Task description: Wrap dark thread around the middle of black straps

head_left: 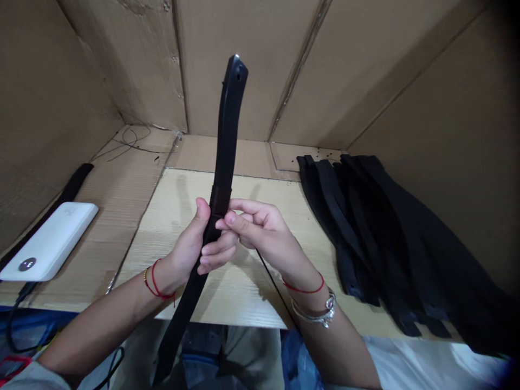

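A long, slightly curved black strip [228, 130] stands tilted in front of me, with a small hole near its top end. Dark cord is wound round its middle in a tight wrap [220, 199]. My left hand [205, 244] is closed round the strip just below that wrap, thumb along its left edge. Pinched at the strip's right side, my right hand [258, 225] holds a thin black cord [270, 272], which trails down toward the table's front edge. The strip's lower end hangs past that edge.
Several similar black strips [365, 216] lie piled at the right, some over the front edge. A white power bank [54, 238] with a cable rests at the left beside another dark strip [77, 181]. Loose thin cord [132, 142] lies at the back left. Cardboard walls [244, 32] enclose the table [162, 216].
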`<state>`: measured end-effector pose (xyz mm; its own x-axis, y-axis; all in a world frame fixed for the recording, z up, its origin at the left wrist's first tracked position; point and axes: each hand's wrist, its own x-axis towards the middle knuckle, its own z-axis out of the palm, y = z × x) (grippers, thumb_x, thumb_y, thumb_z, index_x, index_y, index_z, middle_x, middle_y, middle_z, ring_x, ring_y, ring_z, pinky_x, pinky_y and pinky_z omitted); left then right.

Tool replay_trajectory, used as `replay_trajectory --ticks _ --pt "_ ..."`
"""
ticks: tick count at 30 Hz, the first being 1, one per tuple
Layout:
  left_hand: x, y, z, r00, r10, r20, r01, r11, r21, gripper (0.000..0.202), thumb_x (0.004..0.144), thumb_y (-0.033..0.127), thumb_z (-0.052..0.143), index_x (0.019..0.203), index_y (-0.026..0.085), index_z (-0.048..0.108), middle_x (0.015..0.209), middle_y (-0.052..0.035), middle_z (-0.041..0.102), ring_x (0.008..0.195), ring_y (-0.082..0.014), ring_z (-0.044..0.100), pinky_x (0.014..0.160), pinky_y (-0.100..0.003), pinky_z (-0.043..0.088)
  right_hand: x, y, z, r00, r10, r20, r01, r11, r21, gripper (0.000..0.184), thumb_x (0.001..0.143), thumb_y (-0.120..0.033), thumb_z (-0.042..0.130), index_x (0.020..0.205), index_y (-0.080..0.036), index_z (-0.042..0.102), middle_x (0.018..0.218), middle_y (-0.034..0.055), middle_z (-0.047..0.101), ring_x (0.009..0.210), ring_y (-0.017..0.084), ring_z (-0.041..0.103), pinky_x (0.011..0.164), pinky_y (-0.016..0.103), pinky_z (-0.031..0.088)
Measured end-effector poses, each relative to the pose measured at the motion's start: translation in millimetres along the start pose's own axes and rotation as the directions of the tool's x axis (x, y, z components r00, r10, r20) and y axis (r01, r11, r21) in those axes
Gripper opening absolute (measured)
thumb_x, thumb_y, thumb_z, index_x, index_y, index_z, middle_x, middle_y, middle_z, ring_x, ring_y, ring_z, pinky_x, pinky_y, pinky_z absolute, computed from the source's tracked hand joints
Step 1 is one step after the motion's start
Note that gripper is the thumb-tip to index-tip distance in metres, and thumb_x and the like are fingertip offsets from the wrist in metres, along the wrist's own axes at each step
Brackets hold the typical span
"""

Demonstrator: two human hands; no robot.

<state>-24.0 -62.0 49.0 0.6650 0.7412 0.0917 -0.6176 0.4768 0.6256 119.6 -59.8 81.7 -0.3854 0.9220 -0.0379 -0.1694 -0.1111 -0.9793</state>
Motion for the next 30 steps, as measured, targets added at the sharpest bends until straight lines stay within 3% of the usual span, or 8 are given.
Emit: replay_trajectory --ticks 10,13,15,18,21,25,27,30 --pt "-2 2 -2.5 0.980 -0.180 0.089 0.186 0.980 -0.070 0.061 0.077 0.080 0.049 0.067 0.021 0.041 0.039 0.0117 0.026 0.028 -0.0033 0.011 0.020 -0.012 0.015 2 -4 -5 0.996 -0.086 -0.010 0.085 0.995 -0.041 0.023 0.070 -0.032 0.083 0.077 -0.015 0.069 0.071 0.0013 0.072 0.066 0.012 0.069 0.056 0.019 0.051" --pt "1 1 -0.6 0.986 -0.158 0.053 0.159 0.987 -0.027 0.063 0.079 0.083 0.041 0.067 0.021 0.041 0.040 0.0106 0.027 0.029 -0.0042 0.015 0.022 -0.012 0.016 3 -4 -4 0.996 -0.072 -0.049 0.069 0.996 -0.050 0.028 0.070 -0.037 0.083 0.075 -0.015 0.067 0.068 0.0013 0.071 0.062 0.012 0.069 0.054 0.019 0.052" --pt "3 0 0.8 0.991 -0.134 0.017 0.133 0.989 0.057 0.068 0.079 0.085 0.035 0.069 0.019 0.046 0.043 0.0084 0.033 0.031 -0.0050 0.025 0.025 -0.013 0.023 2 -3 -4 0.995 -0.070 -0.067 0.065 0.995 -0.073 0.030 0.072 -0.039 0.081 0.074 -0.014 0.065 0.061 0.0002 0.069 0.054 0.011 0.066 0.050 0.018 0.051" --pt "1 0 1.2 0.992 -0.123 -0.041 0.129 0.955 0.265 0.078 0.077 0.089 0.028 0.074 0.016 0.055 0.052 0.0017 0.049 0.041 -0.0104 0.049 0.036 -0.020 0.043 0 -3 -5 0.998 -0.059 -0.038 0.055 0.993 -0.109 0.031 0.080 -0.043 0.074 0.075 -0.015 0.062 0.051 -0.0022 0.063 0.044 0.011 0.062 0.042 0.019 0.047" --pt "-3 2 -0.4 0.989 -0.058 -0.137 0.121 0.846 0.519 0.081 0.080 0.086 0.024 0.082 0.015 0.061 0.067 -0.0047 0.061 0.058 -0.0162 0.062 0.057 -0.029 0.054 -1 -5 -7 0.999 -0.050 0.017 0.051 0.994 -0.095 0.032 0.082 -0.046 0.070 0.077 -0.016 0.062 0.049 -0.0036 0.059 0.040 0.012 0.058 0.038 0.021 0.044" --pt "-7 6 -3.3 0.957 0.230 -0.175 -0.021 0.660 0.751 0.062 0.090 0.071 0.038 0.102 0.016 0.066 0.101 -0.0097 0.067 0.090 -0.0197 0.064 0.083 -0.031 0.052 -2 -9 -8 0.992 -0.119 -0.035 0.115 0.989 -0.092 0.029 0.078 -0.041 0.076 0.073 -0.014 0.066 0.055 -0.0044 0.054 0.047 0.006 0.046 0.042 0.019 0.035" --pt "-6 10 -5.0 0.939 0.315 -0.137 -0.115 0.664 0.739 0.053 0.089 0.064 0.051 0.118 0.021 0.062 0.119 -0.0094 0.064 0.108 -0.0218 0.060 0.096 -0.033 0.047 -2 -9 -9 0.993 -0.118 -0.028 0.114 0.989 -0.095 0.026 0.080 -0.038 0.075 0.075 -0.014 0.067 0.054 -0.0059 0.047 0.047 0.005 0.037 0.042 0.019 0.027" --pt "-3 20 -8.9 0.971 0.237 -0.038 -0.160 0.755 0.635 0.058 0.081 0.056 0.070 0.130 0.026 0.059 0.125 -0.0083 0.062 0.114 -0.0239 0.058 0.098 -0.034 0.046 -4 -9 -10 0.995 -0.086 0.044 0.090 0.989 -0.114 0.025 0.085 -0.037 0.070 0.078 -0.013 0.068 0.054 -0.0066 0.042 0.046 0.004 0.026 0.041 0.021 0.019"
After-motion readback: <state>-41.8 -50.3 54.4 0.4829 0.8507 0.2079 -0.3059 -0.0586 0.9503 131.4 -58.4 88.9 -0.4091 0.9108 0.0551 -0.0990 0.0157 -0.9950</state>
